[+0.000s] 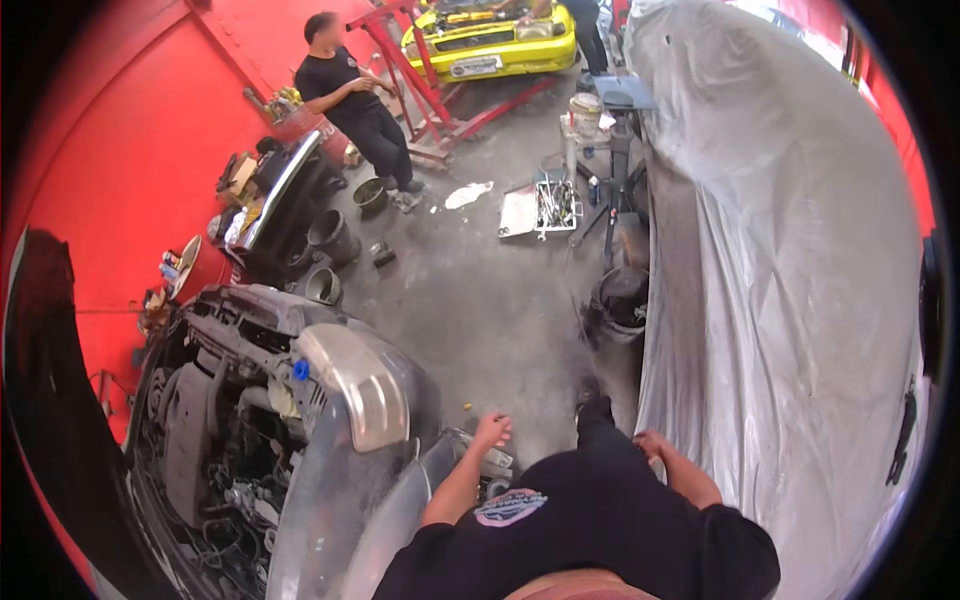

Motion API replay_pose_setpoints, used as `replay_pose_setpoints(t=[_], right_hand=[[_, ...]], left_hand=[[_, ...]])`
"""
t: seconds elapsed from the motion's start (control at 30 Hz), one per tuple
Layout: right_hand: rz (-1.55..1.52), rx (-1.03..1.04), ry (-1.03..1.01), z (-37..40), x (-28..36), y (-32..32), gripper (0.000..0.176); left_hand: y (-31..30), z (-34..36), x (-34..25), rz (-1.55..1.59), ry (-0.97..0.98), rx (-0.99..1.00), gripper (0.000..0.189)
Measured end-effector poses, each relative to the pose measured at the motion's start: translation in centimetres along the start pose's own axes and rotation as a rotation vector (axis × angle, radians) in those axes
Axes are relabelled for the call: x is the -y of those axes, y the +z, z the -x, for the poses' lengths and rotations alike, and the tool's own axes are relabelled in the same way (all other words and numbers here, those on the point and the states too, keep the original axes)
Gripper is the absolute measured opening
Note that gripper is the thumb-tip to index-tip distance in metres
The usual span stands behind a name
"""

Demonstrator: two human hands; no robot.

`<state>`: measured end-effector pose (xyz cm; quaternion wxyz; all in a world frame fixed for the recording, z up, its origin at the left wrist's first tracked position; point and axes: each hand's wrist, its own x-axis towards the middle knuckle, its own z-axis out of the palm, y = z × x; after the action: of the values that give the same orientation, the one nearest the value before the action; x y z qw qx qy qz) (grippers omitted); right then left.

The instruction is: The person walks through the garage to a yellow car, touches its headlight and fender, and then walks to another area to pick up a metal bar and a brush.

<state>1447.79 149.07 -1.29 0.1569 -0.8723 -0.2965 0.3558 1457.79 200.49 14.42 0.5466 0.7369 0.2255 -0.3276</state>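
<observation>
My left hand [492, 431] hangs out in front of my body, its fingers loosely bent and a little apart, with nothing showing in them. It is nearest to the grey front fender [340, 500] of the car on my left, whose engine bay [215, 440] lies uncovered. A clear headlight [360, 385] sits at that car's front corner. On the other side, my right hand [651, 446] is low beside the silver car cover [790, 250], overlapping its edge in this view. Its fingers are curled in, and I cannot tell what, if anything, they hold.
Ahead on the concrete floor lies an open toolbox [557, 205] full of tools. Dark buckets [331, 237] stand at the left and a black tub [622, 300] at the right. A person [355, 105] stands by a red hoist [425, 90] near a yellow car [490, 50].
</observation>
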Motion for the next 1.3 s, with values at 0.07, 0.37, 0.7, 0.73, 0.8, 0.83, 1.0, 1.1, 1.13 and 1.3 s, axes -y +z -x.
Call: replay_pose_setpoints(t=[0.07, 0.37, 0.7, 0.73, 0.8, 0.83, 1.0, 1.1, 1.13, 1.3], right_hand=[[-0.172, -0.212, 0.096, -3.5, -2.6, -3.2, 0.052], [-0.88, -0.022, -0.075, -22.7, -26.0, -18.1, 0.026], [-0.82, 0.033, 0.189, -32.7, -10.4, -40.2, 0.043], [-0.815, 0.108, 0.248, -33.4, -9.4, -41.4, 0.046], [-0.655, 0.059, 0.366, -33.8, -5.1, -43.8, 0.047], [-0.419, 0.056, 0.142, -34.3, -4.4, -44.9, 0.042], [-0.556, 0.233, 0.25, -42.1, -9.6, -45.4, 0.053], [0.262, 0.089, -0.424, -49.0, -12.8, -49.7, 0.068], [0.383, 0.118, -0.577, -50.9, -12.0, -53.3, 0.063], [-0.808, -0.004, 0.419, -55.1, 2.4, -66.8, 0.044]], left_hand=[[0.3, -2.8, 1.9, 0.073, -0.002, 0.085, 0.031], [-1.0, -8.0, 5.1, -0.401, 0.104, -0.117, 0.033], [-6.3, -16.8, -6.7, -0.413, 0.272, -0.222, 0.032], [-8.1, -19.8, -7.4, -0.412, 0.284, -0.213, 0.032], [-11.7, -23.9, -6.7, -0.948, 0.393, -0.143, 0.033], [-14.6, -27.4, -5.2, -0.646, 0.67, -0.066, 0.032], [-24.1, -32.7, -13.6, 0.241, 0.025, -0.168, 0.022], [-30.7, -31.1, -27.0, 0.325, -0.134, -0.294, 0.027], [-32.9, -32.5, -28.2, 0.333, -0.148, -0.29, 0.027], [-41.3, -37.6, -31.6, 0.343, -0.056, -0.242, 0.032]])
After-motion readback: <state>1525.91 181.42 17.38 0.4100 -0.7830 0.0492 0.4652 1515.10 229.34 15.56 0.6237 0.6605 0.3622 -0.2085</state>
